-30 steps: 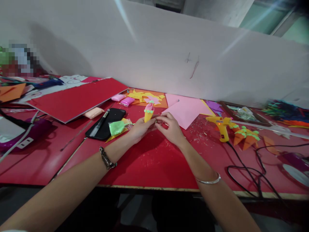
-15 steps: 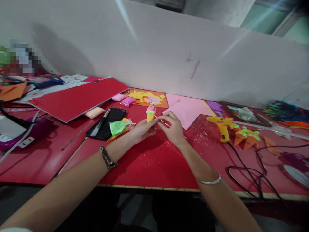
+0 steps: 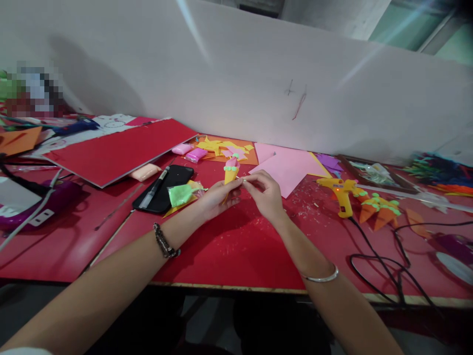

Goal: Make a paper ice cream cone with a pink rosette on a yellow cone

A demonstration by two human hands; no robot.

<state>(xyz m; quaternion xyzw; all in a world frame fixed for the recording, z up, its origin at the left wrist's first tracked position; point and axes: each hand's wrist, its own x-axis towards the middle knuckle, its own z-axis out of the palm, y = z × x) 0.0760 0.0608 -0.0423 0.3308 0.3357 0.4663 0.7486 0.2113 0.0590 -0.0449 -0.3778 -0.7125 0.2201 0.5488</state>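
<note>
Between the fingers of my left hand (image 3: 220, 198) stands a small yellow cone (image 3: 231, 173), its wide end up. Light green dots line its rim, and pink material with a green tip rises out of it. The thumb of my left hand points right, its tip beside the fingertips of my right hand (image 3: 266, 195). Those right fingertips are pinched together at a tiny pale green bit (image 3: 244, 180). A packet of light green clay (image 3: 180, 195) lies left of my left hand, over the edge of a black phone (image 3: 162, 190).
Red board (image 3: 121, 148) lies at the left, with a purple power strip (image 3: 44, 207) near it. Pink paper (image 3: 286, 170) is behind my right hand. A yellow glue gun (image 3: 343, 197), its looping black cable and orange cones (image 3: 377, 209) lie at the right.
The thin pale stick seen at my right fingertips no longer shows there. My right fingers have closed in next to my left thumb, and the cone has tilted slightly.
</note>
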